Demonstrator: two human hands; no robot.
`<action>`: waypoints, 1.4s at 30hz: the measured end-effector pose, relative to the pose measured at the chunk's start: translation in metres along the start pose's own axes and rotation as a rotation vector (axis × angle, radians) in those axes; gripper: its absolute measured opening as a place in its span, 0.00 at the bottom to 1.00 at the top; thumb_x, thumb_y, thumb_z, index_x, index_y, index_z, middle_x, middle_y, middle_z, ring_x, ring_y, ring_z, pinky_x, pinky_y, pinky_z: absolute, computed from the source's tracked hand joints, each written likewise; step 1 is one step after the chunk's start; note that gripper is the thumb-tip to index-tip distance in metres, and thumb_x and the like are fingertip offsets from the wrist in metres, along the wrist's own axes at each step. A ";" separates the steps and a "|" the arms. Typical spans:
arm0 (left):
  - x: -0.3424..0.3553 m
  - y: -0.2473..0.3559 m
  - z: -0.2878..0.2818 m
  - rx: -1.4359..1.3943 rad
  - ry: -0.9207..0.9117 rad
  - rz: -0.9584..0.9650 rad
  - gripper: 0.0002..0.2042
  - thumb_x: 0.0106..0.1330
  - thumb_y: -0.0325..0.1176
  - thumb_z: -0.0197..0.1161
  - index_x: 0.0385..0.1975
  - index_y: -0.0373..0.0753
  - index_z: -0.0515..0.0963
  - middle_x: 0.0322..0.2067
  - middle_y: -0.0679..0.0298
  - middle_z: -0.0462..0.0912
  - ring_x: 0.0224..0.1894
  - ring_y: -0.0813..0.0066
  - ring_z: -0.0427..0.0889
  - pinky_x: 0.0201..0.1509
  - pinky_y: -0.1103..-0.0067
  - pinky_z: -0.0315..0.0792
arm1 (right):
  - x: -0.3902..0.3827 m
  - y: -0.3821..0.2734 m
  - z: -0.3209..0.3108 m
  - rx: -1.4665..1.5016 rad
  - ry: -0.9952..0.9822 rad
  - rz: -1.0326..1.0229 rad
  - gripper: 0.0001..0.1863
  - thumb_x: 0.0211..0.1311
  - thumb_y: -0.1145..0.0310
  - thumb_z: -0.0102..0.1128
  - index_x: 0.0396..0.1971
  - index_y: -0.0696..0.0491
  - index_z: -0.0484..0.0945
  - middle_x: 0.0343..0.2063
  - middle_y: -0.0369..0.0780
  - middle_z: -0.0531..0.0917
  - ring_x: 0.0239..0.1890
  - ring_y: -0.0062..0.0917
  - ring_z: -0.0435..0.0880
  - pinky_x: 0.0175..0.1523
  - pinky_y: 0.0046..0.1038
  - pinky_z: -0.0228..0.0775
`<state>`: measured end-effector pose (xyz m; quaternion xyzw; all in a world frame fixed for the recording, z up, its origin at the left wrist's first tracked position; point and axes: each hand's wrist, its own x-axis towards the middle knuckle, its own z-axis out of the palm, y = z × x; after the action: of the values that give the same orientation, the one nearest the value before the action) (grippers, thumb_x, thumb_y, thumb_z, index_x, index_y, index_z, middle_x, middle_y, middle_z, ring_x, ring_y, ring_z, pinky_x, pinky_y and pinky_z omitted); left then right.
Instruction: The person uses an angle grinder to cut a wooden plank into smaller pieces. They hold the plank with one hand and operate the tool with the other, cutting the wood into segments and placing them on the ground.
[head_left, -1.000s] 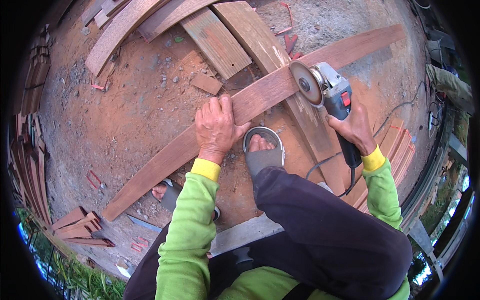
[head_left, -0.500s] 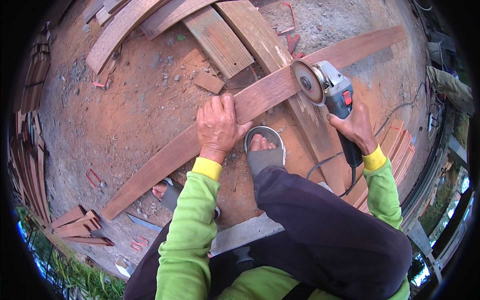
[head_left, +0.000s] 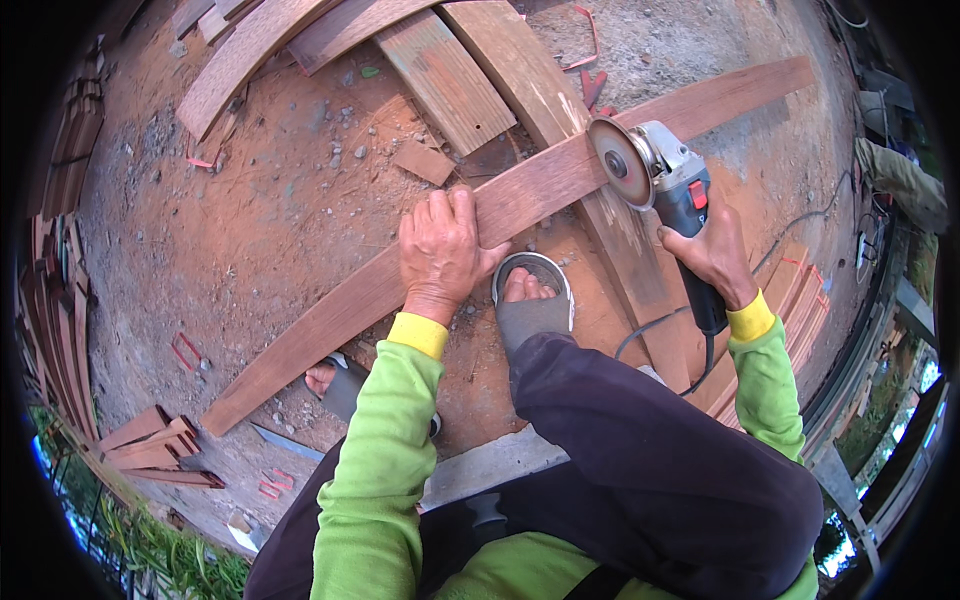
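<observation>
A long reddish-brown wooden plank (head_left: 545, 190) runs from lower left to upper right, resting across a thicker weathered board (head_left: 625, 245). My left hand (head_left: 440, 245) grips the plank near its middle, fingers over the far edge and thumb along the near side. In my right hand (head_left: 712, 255) is an angle grinder (head_left: 685, 190), held by its dark body with my fingers wrapped round it. The grinder's round disc (head_left: 620, 163) is at the plank's near edge; whether it touches the wood I cannot tell. A cord trails from the grinder's rear end.
Curved and straight boards (head_left: 440, 80) lie at the far side. More planks are stacked at the left (head_left: 60, 330) and beside my right forearm (head_left: 785, 310). My sandalled foot (head_left: 533, 295) stands close to the plank. A small wood offcut (head_left: 423, 161) lies on the dirt ground.
The view has shifted very slightly. Both hands, the plank and the grinder keep nearly the same positions.
</observation>
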<state>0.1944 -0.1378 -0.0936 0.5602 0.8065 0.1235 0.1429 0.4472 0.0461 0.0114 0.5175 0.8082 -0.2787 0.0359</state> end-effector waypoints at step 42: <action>0.000 -0.001 0.001 0.012 0.006 0.007 0.37 0.34 0.53 0.79 0.45 0.41 0.74 0.34 0.61 0.73 0.37 0.61 0.78 0.41 0.68 0.72 | 0.016 -0.006 -0.001 -0.064 -0.008 -0.006 0.28 0.40 0.65 0.74 0.39 0.67 0.75 0.27 0.53 0.83 0.30 0.40 0.87 0.37 0.36 0.78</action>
<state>0.1939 -0.1380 -0.0952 0.5635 0.8057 0.1208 0.1368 0.4347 0.0574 0.0095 0.5124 0.8183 -0.2546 0.0548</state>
